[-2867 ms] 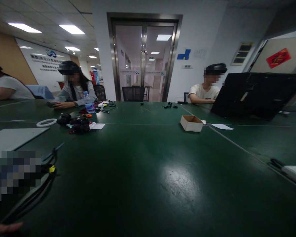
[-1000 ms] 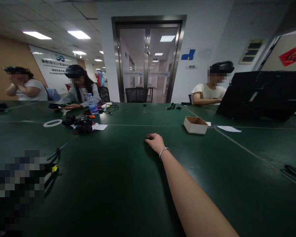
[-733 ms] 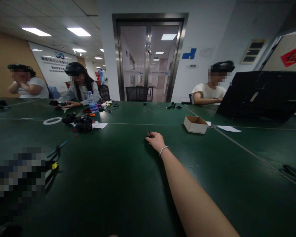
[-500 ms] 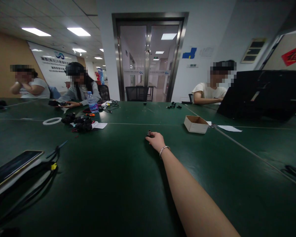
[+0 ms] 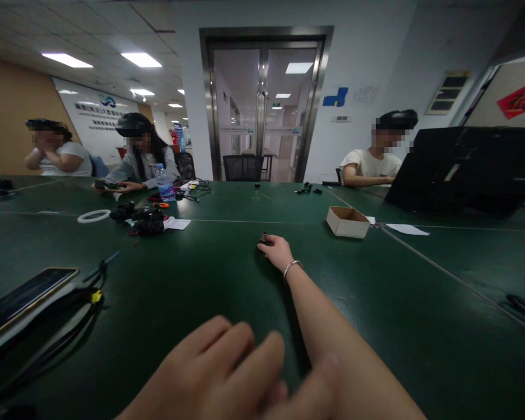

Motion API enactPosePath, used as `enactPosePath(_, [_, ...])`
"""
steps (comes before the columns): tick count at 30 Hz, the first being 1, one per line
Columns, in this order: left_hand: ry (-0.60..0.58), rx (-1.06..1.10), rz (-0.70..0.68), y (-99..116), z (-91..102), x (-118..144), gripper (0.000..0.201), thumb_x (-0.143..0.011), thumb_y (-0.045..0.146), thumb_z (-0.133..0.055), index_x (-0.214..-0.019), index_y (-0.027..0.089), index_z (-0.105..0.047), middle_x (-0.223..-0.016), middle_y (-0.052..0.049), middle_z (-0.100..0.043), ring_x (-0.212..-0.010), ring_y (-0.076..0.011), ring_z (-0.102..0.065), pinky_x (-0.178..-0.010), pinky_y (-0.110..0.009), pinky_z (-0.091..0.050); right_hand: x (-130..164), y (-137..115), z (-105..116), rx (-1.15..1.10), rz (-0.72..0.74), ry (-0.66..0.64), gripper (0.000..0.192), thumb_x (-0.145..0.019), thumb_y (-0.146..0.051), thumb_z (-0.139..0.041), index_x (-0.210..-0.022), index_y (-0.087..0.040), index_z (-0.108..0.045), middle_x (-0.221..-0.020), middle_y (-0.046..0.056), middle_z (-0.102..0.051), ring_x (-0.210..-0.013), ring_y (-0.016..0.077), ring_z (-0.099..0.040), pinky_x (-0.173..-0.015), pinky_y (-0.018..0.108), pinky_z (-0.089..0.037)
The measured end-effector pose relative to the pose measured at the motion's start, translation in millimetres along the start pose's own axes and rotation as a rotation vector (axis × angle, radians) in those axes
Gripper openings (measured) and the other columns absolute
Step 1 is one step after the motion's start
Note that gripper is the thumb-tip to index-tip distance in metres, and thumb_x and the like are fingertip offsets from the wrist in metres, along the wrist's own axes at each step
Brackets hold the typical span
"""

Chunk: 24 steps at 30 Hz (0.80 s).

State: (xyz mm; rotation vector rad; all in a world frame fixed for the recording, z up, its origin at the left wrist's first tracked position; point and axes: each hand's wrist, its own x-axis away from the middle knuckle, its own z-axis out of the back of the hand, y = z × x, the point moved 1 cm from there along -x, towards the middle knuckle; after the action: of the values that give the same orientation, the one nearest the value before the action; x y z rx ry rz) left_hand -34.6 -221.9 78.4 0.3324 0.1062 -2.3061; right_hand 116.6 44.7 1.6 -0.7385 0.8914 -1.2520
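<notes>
At the middle of the table, my right hand is closed with thumb and fingers around a small dark piece with a short metal cylinder pointing up from it. The fingers partly cover this piece, so its exact kind cannot be made out. A silver bangle circles the right wrist. Close to the camera, my left hand is slightly blurred, its fingers loosely bent and its thumb apart from them. Nothing shows in the left hand, though its palm is hidden.
A small open box stands right of my right hand. Dark devices, a white ring and a bottle lie or stand left. A phone and black cables are near left. Other people sit across the table.
My left hand has come into view from the bottom edge. My right hand keeps its hold at nearly the same spot.
</notes>
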Motion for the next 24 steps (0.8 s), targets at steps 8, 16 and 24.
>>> enactPosePath(8, [0.145,-0.150,0.378,-105,-29.4,-150,0.056,-0.087,0.029,-0.049,-0.141,0.024,-0.037,-0.132,-0.014,-0.047,-0.116,-0.0325,-0.046,-0.092,-0.046,-0.044,0,-1,-1,0.048,0.129,0.024,0.025,-0.073,-0.008,-0.064,-0.095,-0.016,-0.072,-0.081,0.002,-0.070,-0.065,0.0136,-0.063,-0.061,0.020,-0.050])
enactPosePath(16, [0.277,0.531,0.433,-147,-114.3,-177,0.043,-0.096,0.031,-0.030,-0.132,0.020,-0.050,-0.130,-0.009,-0.053,-0.119,-0.0199,-0.050,-0.104,-0.035,-0.039,4,-6,4,-0.002,0.053,0.036,0.026,-0.078,-0.008,-0.056,-0.098,-0.014,-0.072,-0.074,0.003,-0.067,-0.051,0.0114,-0.059,-0.046,0.018,-0.047])
enactPosePath(24, [0.345,0.573,0.431,-159,-120.6,-172,0.038,-0.092,0.017,-0.036,-0.123,0.017,-0.059,-0.121,-0.010,-0.060,-0.113,-0.0205,-0.054,-0.103,-0.037,-0.041,-1,3,-1,-0.116,0.023,-0.033,0.027,-0.076,-0.004,-0.060,-0.101,-0.010,-0.069,-0.057,-0.002,-0.060,-0.042,0.0073,-0.055,-0.039,0.013,-0.042])
